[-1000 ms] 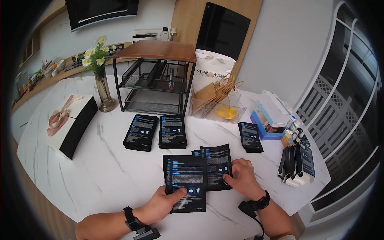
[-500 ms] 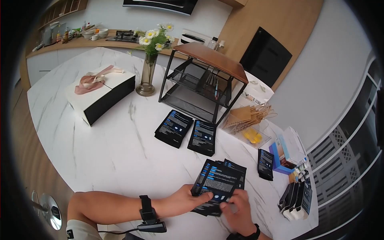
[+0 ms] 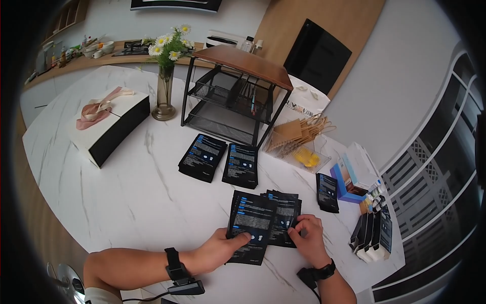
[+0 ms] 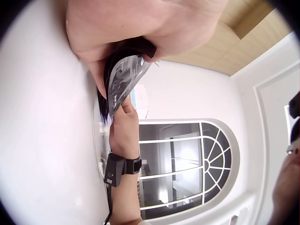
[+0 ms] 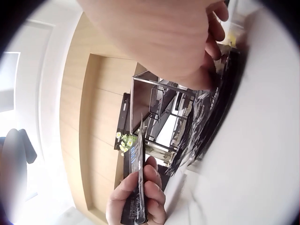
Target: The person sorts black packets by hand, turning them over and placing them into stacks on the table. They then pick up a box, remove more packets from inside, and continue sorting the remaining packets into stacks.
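Observation:
In the head view, my left hand (image 3: 215, 252) grips several black printed packets (image 3: 251, 223), its thumb lying across their front. Just right of them, my right hand (image 3: 310, 242) pinches the right edge of another loosely fanned bunch of black packets (image 3: 284, 217), which partly sits behind the left one. The left wrist view shows the left hand (image 4: 140, 26) around a bent glossy packet (image 4: 123, 79). From the right wrist, the right hand's fingers (image 5: 208, 70) meet the edge of a thick bunch (image 5: 206, 117), while the left hand (image 5: 153, 192) holds its packets upright.
Two packet stacks (image 3: 202, 157) (image 3: 241, 164) lie before the mesh organizer (image 3: 223, 119). Another stack (image 3: 327, 192) lies right, near boxes (image 3: 354, 175) and opened cartons (image 3: 369, 235). A clear bin (image 3: 296, 147), flower vase (image 3: 164, 93) and ribboned box (image 3: 114, 121) stand farther back.
The two bunches overlapped closely half a second ago; now the right hand's bunch is spread out to the right of the left hand's. The head view has also turned.

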`<control>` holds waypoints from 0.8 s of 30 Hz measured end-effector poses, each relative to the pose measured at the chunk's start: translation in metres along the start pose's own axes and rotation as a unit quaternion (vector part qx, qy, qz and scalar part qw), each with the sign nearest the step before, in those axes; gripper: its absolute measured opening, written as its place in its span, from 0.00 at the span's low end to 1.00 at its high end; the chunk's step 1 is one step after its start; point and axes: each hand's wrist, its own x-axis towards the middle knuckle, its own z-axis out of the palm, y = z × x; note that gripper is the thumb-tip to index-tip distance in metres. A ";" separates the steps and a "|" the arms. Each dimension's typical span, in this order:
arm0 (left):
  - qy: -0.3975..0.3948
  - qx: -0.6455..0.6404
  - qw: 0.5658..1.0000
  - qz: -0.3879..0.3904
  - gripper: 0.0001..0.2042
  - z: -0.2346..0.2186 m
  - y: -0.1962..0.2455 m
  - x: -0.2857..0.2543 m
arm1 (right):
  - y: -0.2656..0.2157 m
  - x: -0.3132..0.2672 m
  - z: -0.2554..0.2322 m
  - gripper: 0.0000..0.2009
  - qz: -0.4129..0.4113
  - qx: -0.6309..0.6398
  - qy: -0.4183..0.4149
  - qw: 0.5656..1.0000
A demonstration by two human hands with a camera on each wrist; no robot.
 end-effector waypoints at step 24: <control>-0.122 -0.073 0.990 -0.009 0.19 0.004 0.016 -0.008 | 0.034 0.009 -0.021 0.12 0.050 0.094 -0.081 0.991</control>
